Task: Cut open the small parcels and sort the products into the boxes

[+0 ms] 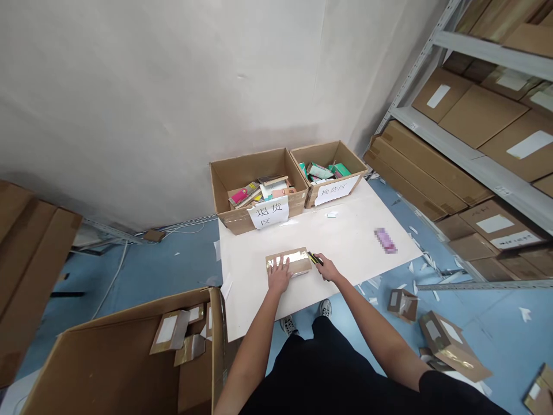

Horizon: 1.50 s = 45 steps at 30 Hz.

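A small taped cardboard box (298,266) with a white label lies on the white table (354,248) in front of me. My left hand (279,275) rests flat on its left part, fingers spread. In my right hand (327,268) is a black and yellow utility knife (315,259), its front end at the box's right edge. I cannot make out how far the blade is out. Farther right on the table lies a blurred purple item (386,240).
Two open cartons, a larger one (233,221) and a smaller one (311,197), hold small packages at the table's back. A big carton (129,323) with small boxes stands at lower left. Shelving (466,155) rises on the right; opened boxes (453,340) and paper scraps litter the floor.
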Each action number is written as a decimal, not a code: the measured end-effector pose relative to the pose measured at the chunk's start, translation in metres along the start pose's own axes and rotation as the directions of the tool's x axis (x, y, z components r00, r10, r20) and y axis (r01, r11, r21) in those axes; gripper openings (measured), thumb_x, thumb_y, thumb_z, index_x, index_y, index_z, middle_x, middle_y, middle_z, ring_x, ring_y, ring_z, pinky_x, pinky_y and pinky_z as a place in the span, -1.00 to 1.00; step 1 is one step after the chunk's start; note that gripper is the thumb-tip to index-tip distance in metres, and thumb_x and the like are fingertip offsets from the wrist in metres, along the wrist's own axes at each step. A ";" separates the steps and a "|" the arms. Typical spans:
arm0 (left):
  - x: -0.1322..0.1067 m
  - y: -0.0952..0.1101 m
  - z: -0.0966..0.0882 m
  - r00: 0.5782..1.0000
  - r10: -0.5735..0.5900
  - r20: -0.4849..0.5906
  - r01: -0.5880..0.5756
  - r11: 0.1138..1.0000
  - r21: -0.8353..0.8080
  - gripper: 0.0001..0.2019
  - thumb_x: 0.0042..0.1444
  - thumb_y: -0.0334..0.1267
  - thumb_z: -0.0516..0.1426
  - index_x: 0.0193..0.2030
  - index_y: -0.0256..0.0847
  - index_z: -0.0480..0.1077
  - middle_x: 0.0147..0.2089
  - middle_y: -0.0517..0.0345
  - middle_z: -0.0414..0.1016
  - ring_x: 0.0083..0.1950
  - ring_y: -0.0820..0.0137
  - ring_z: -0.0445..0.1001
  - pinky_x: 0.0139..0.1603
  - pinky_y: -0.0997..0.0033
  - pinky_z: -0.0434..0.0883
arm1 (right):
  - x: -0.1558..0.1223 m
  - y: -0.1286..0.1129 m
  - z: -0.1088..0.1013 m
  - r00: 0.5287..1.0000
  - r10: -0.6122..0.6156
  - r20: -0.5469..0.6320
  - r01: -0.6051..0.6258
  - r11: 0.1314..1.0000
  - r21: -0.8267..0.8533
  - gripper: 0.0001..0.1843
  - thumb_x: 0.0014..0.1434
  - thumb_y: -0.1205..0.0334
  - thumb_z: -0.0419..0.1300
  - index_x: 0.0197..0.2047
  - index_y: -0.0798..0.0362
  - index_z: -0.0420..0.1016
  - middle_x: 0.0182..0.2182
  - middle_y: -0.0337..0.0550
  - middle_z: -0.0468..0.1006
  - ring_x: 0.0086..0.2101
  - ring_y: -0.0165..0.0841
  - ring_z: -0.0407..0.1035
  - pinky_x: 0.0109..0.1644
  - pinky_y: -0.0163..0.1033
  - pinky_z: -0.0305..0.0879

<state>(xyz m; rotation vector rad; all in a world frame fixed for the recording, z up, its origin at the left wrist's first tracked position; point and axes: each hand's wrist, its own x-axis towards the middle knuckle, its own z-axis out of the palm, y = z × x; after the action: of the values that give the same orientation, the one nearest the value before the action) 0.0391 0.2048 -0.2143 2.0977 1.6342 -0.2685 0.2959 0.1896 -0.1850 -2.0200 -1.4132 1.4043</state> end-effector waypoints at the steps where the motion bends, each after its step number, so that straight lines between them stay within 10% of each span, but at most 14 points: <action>1: 0.000 -0.001 0.001 1.000 0.003 -0.006 -0.003 1.000 -0.003 -0.33 0.43 0.03 -0.06 0.62 0.16 -0.15 0.68 0.23 -0.27 0.67 0.03 -0.32 0.57 -0.18 -0.04 | -0.003 0.002 -0.003 1.000 0.000 0.026 0.001 1.000 -0.012 -0.50 0.38 0.18 0.08 0.36 -0.16 0.29 -0.53 -0.43 0.41 -0.70 -0.46 0.26 -0.57 -0.41 0.26; 8: 0.000 -0.001 0.007 1.000 -0.002 -0.024 0.001 1.000 -0.023 -0.32 0.43 0.03 -0.05 0.62 0.10 -0.12 0.68 0.20 -0.28 0.67 0.04 -0.33 0.58 -0.18 -0.06 | -0.033 0.014 0.011 1.000 0.006 0.018 -0.004 0.991 -0.135 -0.50 0.41 0.19 0.02 0.39 -0.17 0.23 -0.38 -0.32 0.57 -0.63 -0.45 0.34 -0.47 -0.39 0.29; 15: 0.004 0.000 0.003 1.000 -0.019 0.008 0.019 0.999 -0.044 -0.32 0.43 0.02 -0.04 0.62 0.06 -0.12 0.68 0.21 -0.31 0.67 0.05 -0.37 0.59 -0.14 -0.09 | -0.040 0.006 0.008 0.996 -0.077 -0.047 0.051 0.910 -0.412 -0.50 0.41 0.25 0.04 0.39 -0.11 0.29 0.00 -0.07 0.66 -0.06 -0.18 0.55 -0.11 -0.27 0.29; 31: 0.005 -0.005 0.008 0.999 -0.035 0.022 0.036 0.999 -0.033 -0.32 0.44 0.05 -0.08 0.62 0.06 -0.13 0.68 0.20 -0.33 0.67 0.03 -0.35 0.59 -0.16 -0.13 | -0.021 -0.010 0.017 0.996 -0.068 -0.065 0.032 0.893 -0.448 -0.47 0.40 0.28 0.05 0.40 -0.10 0.29 -0.11 0.00 0.68 -0.15 -0.12 0.56 -0.17 -0.23 0.25; 37: 0.007 -0.001 -0.010 0.999 -0.030 0.021 0.031 0.999 -0.029 -0.33 0.39 0.05 0.01 0.59 0.04 0.03 0.67 0.13 -0.17 0.65 -0.02 -0.21 0.54 -0.15 -0.01 | -0.028 0.031 0.026 0.975 -0.035 -0.219 0.051 0.997 0.066 -0.54 0.33 0.12 0.13 0.27 -0.07 0.34 -0.42 -0.28 0.61 -0.53 -0.33 0.48 -0.38 -0.31 0.28; 41: 0.023 -0.003 -0.031 0.995 -0.026 -0.093 0.023 0.999 -0.030 -0.38 0.33 0.00 0.10 0.50 0.00 0.22 0.59 0.00 0.13 0.59 -0.02 -0.01 0.48 -0.09 0.09 | -0.029 0.076 0.036 0.900 0.305 -0.310 -0.108 0.847 0.521 -0.62 0.17 -0.09 0.23 -0.09 0.02 0.42 -0.61 -0.36 0.48 -0.66 -0.36 0.40 -0.56 -0.34 0.20; 45: 0.040 -0.014 -0.039 0.998 -0.039 -0.052 0.037 0.998 -0.045 -0.27 0.25 0.02 0.19 0.53 0.01 0.15 0.59 0.01 0.12 0.59 0.02 -0.02 0.50 0.00 0.01 | -0.022 0.113 0.025 0.888 0.385 -0.250 -0.115 0.714 0.691 -0.62 -0.05 -0.09 0.33 -0.32 0.03 0.46 -0.60 -0.23 0.53 -0.56 -0.30 0.47 -0.50 -0.30 0.30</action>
<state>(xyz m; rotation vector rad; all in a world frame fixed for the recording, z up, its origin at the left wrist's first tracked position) 0.0319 0.2600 -0.2002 2.0591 1.6966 -0.1894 0.3355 0.1116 -0.2639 -1.8756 -0.3703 1.2637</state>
